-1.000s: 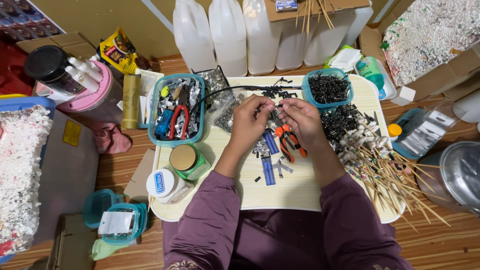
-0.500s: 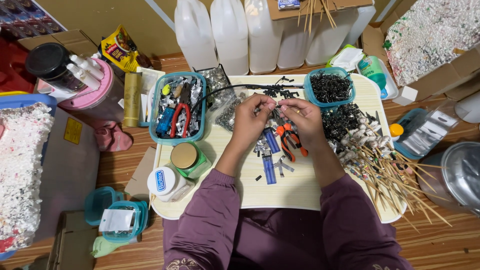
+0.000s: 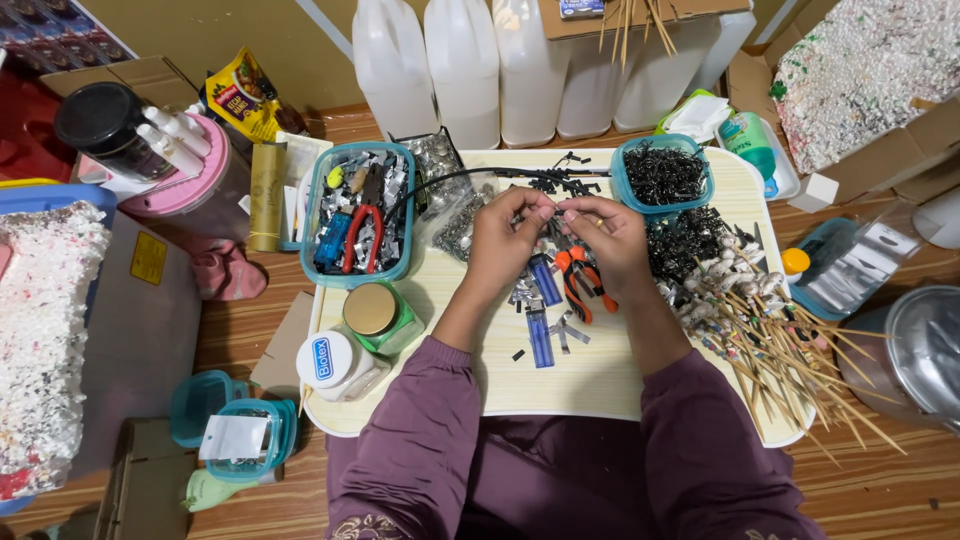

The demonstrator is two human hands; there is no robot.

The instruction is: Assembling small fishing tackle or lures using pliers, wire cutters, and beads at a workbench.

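Over the middle of a small pale wooden table (image 3: 600,375), my left hand (image 3: 505,238) and my right hand (image 3: 610,240) meet fingertip to fingertip, pinching one small dark piece (image 3: 556,211) between them. Just below the hands lie orange-handled pliers (image 3: 578,280), two blue lighters (image 3: 540,335) and scraps of silver foil. A black cord (image 3: 450,180) runs from the left tray toward my hands. Both sleeves are purple.
A teal tray (image 3: 358,212) with red pliers and foil bits stands at left, a teal bowl of black pieces (image 3: 662,174) at the back right. Wooden skewers (image 3: 770,350) fan out at right. Two jars (image 3: 360,335) stand front left. White jugs (image 3: 470,60) line the back.
My hands have stayed together over the table's middle, with only small finger movements on the piece. The view has shifted slightly.
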